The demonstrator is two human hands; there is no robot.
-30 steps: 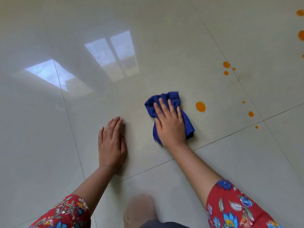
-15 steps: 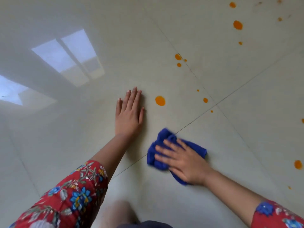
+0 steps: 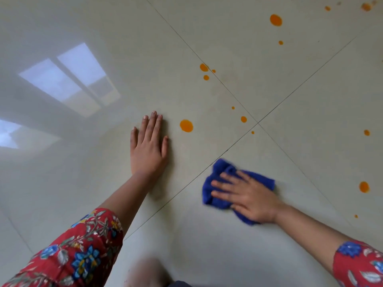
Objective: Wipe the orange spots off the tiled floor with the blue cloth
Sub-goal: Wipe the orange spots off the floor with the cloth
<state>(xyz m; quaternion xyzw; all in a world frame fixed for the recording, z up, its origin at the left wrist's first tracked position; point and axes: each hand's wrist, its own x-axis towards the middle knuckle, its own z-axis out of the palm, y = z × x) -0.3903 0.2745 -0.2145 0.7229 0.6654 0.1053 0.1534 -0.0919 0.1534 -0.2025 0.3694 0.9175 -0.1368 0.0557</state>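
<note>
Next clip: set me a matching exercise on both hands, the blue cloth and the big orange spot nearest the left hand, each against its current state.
Things:
1. left hand
2. right hand
3. blue cloth
4. orange spot

States:
A. bunched up under a hand
B. unwiped and uncovered
C. flat on the tiled floor, holding nothing
D. pressing the cloth down with straight fingers

Pairs: 1-C, 2-D, 3-A, 4-B.
</note>
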